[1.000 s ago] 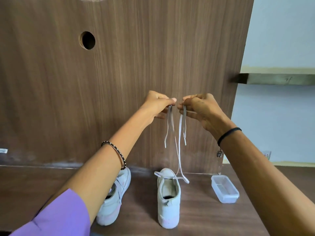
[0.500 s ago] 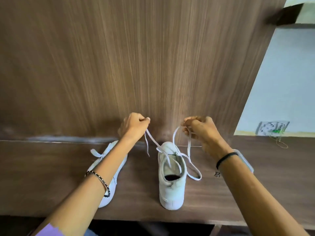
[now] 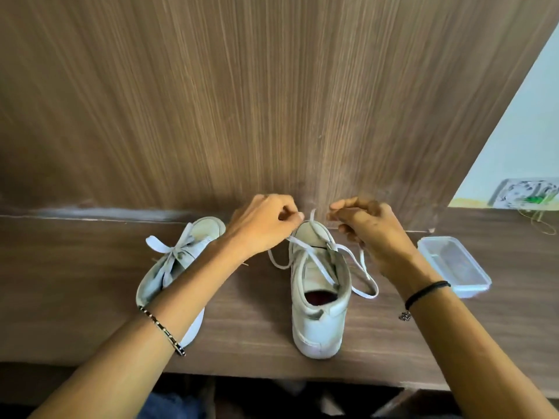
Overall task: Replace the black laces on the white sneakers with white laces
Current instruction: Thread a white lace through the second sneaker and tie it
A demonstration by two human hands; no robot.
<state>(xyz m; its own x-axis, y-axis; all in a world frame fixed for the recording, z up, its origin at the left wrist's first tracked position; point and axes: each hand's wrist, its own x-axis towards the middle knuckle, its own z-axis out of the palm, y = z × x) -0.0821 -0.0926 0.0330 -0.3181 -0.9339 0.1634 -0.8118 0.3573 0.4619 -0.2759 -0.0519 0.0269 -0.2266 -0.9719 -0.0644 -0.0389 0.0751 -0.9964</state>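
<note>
Brown wooden table (image 3: 90, 303) against a wood panel (image 3: 272, 101). At left lies a white sneaker (image 3: 157, 279) with a tied white bow (image 3: 172, 252). Fingers of the left hand (image 3: 260, 225) pinch one end of the loose white lace (image 3: 313, 262) on the middle sneaker (image 3: 317, 325); fingers of the right hand (image 3: 375, 237) hold the other strand. Clear container (image 3: 472, 293) at right

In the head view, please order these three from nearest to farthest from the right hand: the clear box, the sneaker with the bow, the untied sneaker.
1. Untied sneaker, just left of the right hand, which holds its lace.
2. Clear box, to the right.
3. Sneaker with the bow, far left.
</note>
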